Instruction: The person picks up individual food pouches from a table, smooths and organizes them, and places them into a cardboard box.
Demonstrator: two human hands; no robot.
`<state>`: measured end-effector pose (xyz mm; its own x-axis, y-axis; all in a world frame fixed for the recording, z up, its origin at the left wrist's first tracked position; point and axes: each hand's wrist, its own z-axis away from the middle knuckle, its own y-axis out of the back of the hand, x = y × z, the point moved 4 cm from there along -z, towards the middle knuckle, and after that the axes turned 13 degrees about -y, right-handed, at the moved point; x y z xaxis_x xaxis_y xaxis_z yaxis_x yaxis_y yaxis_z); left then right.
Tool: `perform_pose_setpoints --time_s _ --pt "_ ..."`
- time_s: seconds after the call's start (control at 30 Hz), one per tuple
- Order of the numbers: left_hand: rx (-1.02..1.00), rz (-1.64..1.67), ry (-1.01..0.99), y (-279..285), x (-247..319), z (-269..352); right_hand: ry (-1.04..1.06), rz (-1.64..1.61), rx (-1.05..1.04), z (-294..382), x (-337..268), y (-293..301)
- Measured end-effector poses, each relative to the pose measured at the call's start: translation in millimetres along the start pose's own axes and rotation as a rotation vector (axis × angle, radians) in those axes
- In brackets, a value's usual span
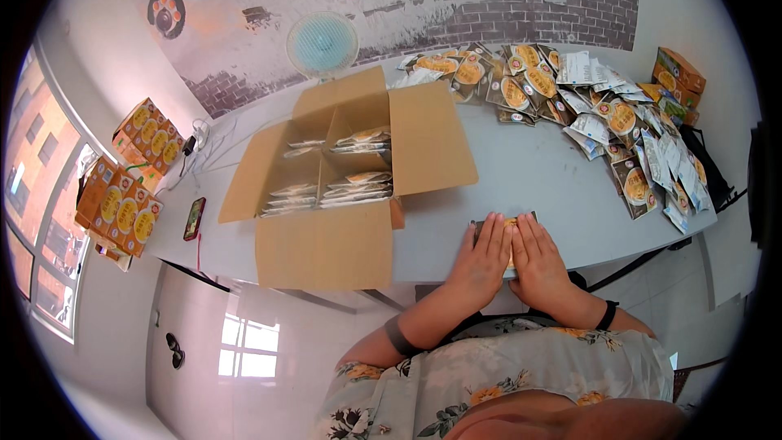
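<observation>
My left hand and my right hand lie flat, side by side, on a dark packet with a yellow-orange print near the table's front edge. They cover most of it; a strip between the hands and bits of its far edge show. Both palms face down with fingers stretched forward, and neither hand grips the packet. To the left stands an open cardboard box with its flaps spread. Cardboard dividers split it into compartments, each with flat packets stacked inside.
A large heap of loose packets spreads along the table's back and right side. Printed orange cartons stand at the left end, more cartons at the far right. A phone, cables and a blue fan are also there.
</observation>
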<state>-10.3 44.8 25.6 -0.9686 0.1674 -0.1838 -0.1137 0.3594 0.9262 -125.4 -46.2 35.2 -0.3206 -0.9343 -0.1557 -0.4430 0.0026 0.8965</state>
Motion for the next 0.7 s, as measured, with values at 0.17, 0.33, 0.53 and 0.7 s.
perform_pose_setpoints --time_s 0.17,0.33,0.53,0.7 --pt "0.043 0.15 0.013 6 -3 4 0.0 -0.05 0.025 1 1 0" --pt "0.069 0.223 -0.003 14 -6 11 -0.016 -0.044 -0.007 2 2 2" --pt "0.067 0.163 -0.006 10 -3 13 -0.006 -0.052 -0.001 2 4 0" --pt "0.068 0.177 -0.003 11 -4 13 -0.018 -0.032 -0.025 0 4 0"
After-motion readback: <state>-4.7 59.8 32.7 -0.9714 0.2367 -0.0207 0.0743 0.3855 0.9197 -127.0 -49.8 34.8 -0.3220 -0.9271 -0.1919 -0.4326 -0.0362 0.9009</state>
